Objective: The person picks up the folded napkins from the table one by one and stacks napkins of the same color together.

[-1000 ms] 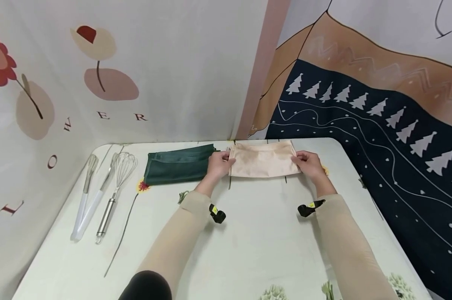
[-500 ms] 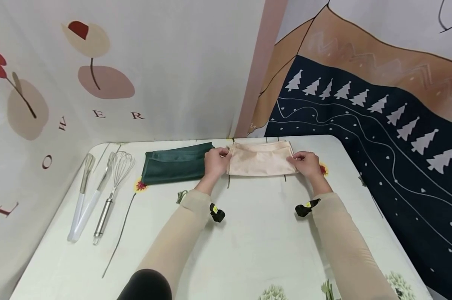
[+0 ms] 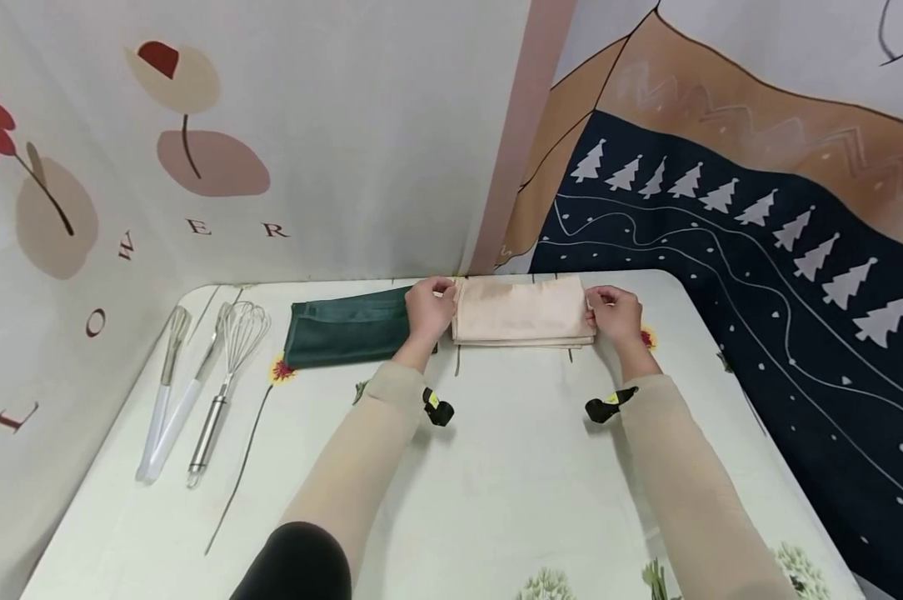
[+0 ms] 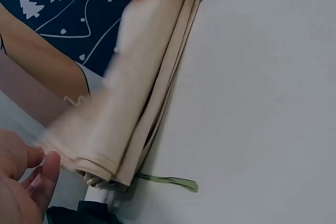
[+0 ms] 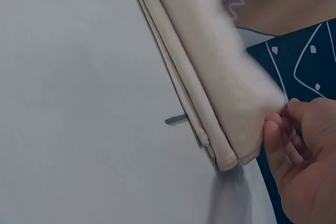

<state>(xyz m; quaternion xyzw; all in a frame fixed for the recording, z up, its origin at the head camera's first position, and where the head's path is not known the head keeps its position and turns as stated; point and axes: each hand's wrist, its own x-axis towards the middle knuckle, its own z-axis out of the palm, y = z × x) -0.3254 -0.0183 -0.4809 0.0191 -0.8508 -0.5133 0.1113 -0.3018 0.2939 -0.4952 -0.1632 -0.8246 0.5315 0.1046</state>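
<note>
A folded peach cloth (image 3: 522,312) with a soft sheen lies near the far edge of the table, its stacked layers showing along the front. My left hand (image 3: 431,312) pinches its far left corner between thumb and fingers. At the opposite end, my right hand (image 3: 616,315) pinches the right edge; the right wrist view shows the top layer of the cloth (image 5: 236,108) lifted at that corner. A folded dark green cloth (image 3: 350,329) lies just left of it, its right end partly behind my left hand.
On the left of the table (image 3: 511,483) lie a wire whisk (image 3: 215,417) and two slim utensils with white handles, one of them (image 3: 177,429) nearest the whisk. A patterned curtain (image 3: 346,150) hangs close behind the far edge.
Both hands have moved toward the far edge, carrying the cloth's top layer back. The stacked folds along its front now show. The green cloth and utensils stay put.
</note>
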